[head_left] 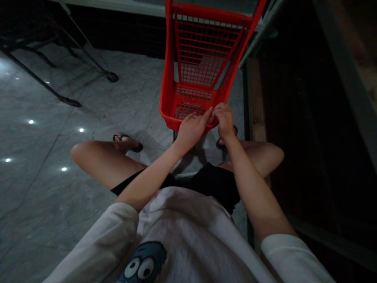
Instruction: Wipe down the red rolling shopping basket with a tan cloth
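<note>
A red plastic shopping basket [168, 98] with grid-patterned walls and floor stands upright in front of me, between my feet. My left hand [193, 127] rests over its near rim. Its fingers are apart, with the index finger stretched toward the right hand and a ring on one finger. At the near right corner of the basket, my right hand [224, 120] is closed, fingers curled together close to the left fingertips. Whatever those fingers may pinch is hidden. No goods show inside the basket.
Black metal legs with caster wheels [112, 76] stand on the grey tiled floor [97, 106] at the left. A wooden-edged shelf [257, 106] runs along the dark right side. Behind the basket is a pale ledge [132, 8]. My sandalled feet flank the basket.
</note>
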A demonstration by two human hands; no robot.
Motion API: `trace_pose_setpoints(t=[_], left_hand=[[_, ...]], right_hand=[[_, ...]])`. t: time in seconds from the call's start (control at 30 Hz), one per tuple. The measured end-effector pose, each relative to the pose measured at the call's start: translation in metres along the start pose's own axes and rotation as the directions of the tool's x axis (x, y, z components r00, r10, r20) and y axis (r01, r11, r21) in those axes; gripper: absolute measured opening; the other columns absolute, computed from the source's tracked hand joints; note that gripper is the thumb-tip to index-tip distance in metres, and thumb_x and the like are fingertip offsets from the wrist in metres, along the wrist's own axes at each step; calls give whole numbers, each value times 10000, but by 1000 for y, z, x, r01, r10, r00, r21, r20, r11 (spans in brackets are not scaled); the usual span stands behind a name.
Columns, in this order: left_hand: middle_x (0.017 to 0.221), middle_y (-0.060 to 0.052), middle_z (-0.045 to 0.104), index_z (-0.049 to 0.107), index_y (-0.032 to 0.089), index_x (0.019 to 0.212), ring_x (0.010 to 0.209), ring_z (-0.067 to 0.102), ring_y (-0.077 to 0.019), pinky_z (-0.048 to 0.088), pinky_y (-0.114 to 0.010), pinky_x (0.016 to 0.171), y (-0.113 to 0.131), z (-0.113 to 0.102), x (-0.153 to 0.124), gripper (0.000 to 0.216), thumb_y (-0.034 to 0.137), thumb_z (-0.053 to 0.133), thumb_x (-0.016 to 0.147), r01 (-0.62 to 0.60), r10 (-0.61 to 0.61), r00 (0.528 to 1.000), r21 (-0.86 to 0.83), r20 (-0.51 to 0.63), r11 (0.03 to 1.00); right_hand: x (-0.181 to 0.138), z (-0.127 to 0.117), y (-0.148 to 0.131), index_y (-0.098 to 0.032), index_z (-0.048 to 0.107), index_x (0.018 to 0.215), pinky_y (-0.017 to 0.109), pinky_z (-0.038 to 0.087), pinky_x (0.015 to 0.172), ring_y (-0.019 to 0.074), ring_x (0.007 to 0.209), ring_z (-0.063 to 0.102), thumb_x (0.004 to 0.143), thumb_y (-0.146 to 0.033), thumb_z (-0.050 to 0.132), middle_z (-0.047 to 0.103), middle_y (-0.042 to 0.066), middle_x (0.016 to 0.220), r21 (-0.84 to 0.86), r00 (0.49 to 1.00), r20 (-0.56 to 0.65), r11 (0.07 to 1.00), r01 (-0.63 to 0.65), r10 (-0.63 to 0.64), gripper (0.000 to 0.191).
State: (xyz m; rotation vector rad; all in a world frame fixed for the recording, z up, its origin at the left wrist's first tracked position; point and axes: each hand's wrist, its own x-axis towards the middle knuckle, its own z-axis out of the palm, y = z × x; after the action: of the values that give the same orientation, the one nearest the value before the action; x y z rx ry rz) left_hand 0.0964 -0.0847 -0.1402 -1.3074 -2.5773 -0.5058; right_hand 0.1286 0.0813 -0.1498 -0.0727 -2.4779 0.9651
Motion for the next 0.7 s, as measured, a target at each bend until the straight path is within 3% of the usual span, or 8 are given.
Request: trace_pose_setpoints(t=[0.07,0.17,0.4,0.53,0.7], left_hand=[[1055,-88,777,596,192,1462,999,722,-224,457,-444,1149,-23,-4,-6,440,163,383,1077,-158,158,987,37,-4,987],[1068,-66,775,660,220,1349,1025,702,-223,430,-475,1176,-63,-14,-13,373,196,399,1083,-271,269,962,63,32,960],[1108,-19,753,632,224,1277,1100,662,-222,373,-540,1245,-162,-53,-22,276,262,473,1054,-237,229,967,70,109,969],[1034,-12,736,612,221,1229,1061,670,-201,420,-482,1204,-171,-48,-20,264,262,395,1084,-176,173,983,51,69,983],[975,-12,725,601,230,1255,978,639,-172,453,-418,1106,-143,-16,-14,331,272,321,1082,-26,27,997,27,-66,999]], right_hand=[[3,-6,-6,-237,619,565,436,424,1038,232,899,625,1101,-362,232,666,100,751,-83,992,124,996,-21,31,673],[9,-10,-17,-240,649,600,446,412,1042,248,939,626,1101,-328,230,686,94,778,-178,966,246,984,-32,75,659],[14,-3,-24,-220,651,563,435,417,1031,230,868,636,1088,-331,261,673,90,733,-129,968,249,992,-11,43,663],[13,-2,-18,-223,623,561,440,417,1041,224,858,636,1077,-335,296,665,80,739,-161,974,222,987,-13,49,621],[22,-7,-5,-221,608,576,451,423,1024,225,856,635,1043,-304,377,674,82,772,-288,971,230,958,2,67,527]])
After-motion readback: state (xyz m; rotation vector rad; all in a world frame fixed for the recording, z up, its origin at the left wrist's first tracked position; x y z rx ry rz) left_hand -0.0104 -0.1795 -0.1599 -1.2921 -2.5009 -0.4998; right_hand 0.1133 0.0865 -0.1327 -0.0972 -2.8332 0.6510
